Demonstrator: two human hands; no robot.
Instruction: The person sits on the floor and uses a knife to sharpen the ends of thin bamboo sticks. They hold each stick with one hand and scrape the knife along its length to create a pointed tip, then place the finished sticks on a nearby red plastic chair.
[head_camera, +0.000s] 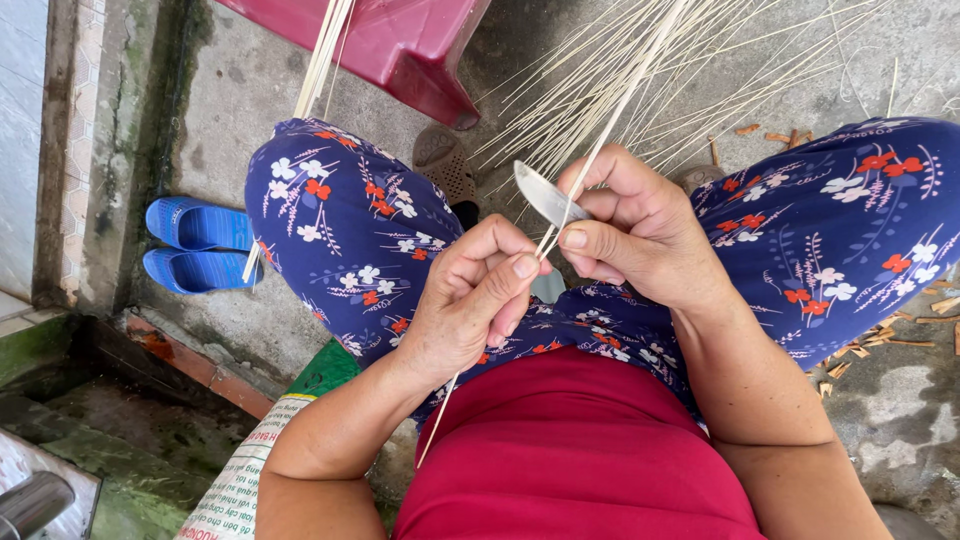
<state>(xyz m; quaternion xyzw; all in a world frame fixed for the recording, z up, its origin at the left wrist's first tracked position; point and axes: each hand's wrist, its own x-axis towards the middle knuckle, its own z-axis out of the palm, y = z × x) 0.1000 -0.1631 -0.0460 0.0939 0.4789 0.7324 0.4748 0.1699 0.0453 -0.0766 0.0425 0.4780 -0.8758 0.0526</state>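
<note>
The left hand (470, 300) is pinching a thin bamboo strip (560, 225) between its fingers over the lap; the strip is likely light, springy and snappable. The right hand (640, 225) is clamping a small knife (545, 193) against it.

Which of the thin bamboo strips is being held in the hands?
The single strip pinched between both hands, crossing the knife blade; the other strips lie fanned on the ground.
</note>
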